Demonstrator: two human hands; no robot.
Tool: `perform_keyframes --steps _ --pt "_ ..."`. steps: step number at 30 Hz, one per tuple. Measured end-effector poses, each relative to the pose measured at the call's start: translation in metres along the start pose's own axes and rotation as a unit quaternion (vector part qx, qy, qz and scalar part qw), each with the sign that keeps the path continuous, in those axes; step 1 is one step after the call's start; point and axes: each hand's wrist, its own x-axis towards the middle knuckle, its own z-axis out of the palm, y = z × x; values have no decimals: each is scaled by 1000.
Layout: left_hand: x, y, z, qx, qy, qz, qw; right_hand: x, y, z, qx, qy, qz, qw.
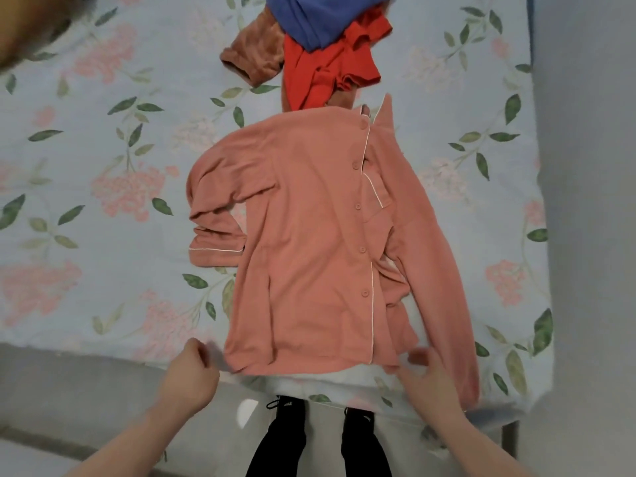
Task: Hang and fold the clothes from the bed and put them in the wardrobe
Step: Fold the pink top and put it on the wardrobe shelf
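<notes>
A salmon-pink button-up pajama shirt (309, 235) with white piping lies spread on the bed, its hem toward me and collar away. One sleeve is folded in at the left, the other runs down the right side. My left hand (189, 370) is at the hem's left corner with fingers curled; it is too blurred to tell whether it holds cloth. My right hand (430, 370) sits at the hem's right side with spread fingers touching the fabric. Further up the bed is a heap of a red garment (327, 74), a blue garment (309, 18) and a brown fleecy garment (254, 60).
The bed (103, 166) has a pale blue sheet with pink flowers and green leaves. Its front edge runs just below the shirt's hem. A grey wall or panel (592, 201) stands along the right. My legs and black shoes (289, 411) are on the pale floor below.
</notes>
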Motion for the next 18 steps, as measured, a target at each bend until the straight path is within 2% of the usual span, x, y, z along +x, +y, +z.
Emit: perform_keyframes --steps 3,5,7,9,13,15,18 --pt "-8 12 16 47 53 142 987 19 -10 1 53 23 -14 998" --pt "-16 27 38 76 11 253 964 29 -19 5 28 20 -19 999" --pt "-21 42 64 141 -52 309 939 34 -25 14 -10 -11 -29 999" --pt "-20 53 85 219 -67 324 918 35 -24 23 -20 -42 -27 999" --pt "-12 76 91 276 -4 293 915 21 -20 19 63 -89 28 994" --pt "-7 77 82 302 -24 294 907 11 -15 11 60 -104 27 992" --pt "-5 54 67 327 -79 331 882 -7 7 2 -11 -162 43 986"
